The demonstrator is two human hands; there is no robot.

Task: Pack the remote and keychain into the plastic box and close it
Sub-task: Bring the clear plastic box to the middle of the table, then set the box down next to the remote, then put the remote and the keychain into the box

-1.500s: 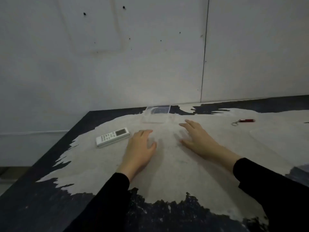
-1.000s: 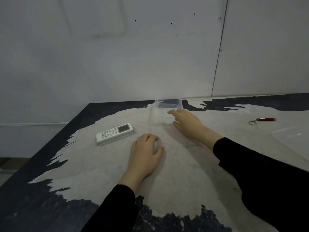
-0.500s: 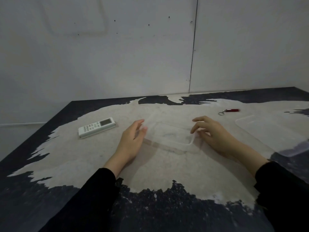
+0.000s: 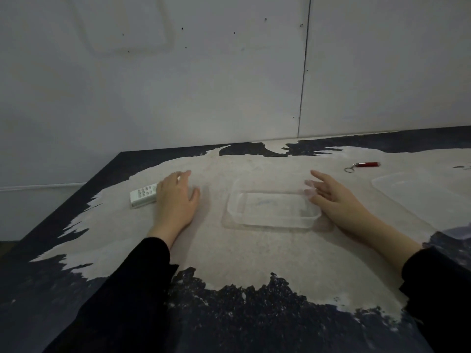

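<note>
Grey wall panels behind, worn dark table [image 4: 254, 263] with a big pale scuffed patch filling the lower half of frame. My left hand [image 4: 175, 200] lies flat, fingers spread, palm down over the right end of the white remote [image 4: 142, 194] at centre-left; not gripped yet as far as I can tell, fingers not curled under it. Remote's long axis runs left-right with a slight tilt, up toward the right; the button end sticks out left of my hand. My right hand [image 4: 331, 197] is loosely open, holding nothing, fingers touching or just beside the right short wall of the clear plastic box [image 4: 274, 224], which sits open in frame centre, long axis left-right. Box is just right of my left hand, bare table between them, so left hand is the nearer one for the remote. Red keychain [image 4: 363, 165] lies upper right, well apart from the box, beyond my right hand, so that one suits the right. Clear lid [image 4: 407, 189] lies flat at right edge. Table's left edge is near the remote; plenty of free room elsewhere.
</note>
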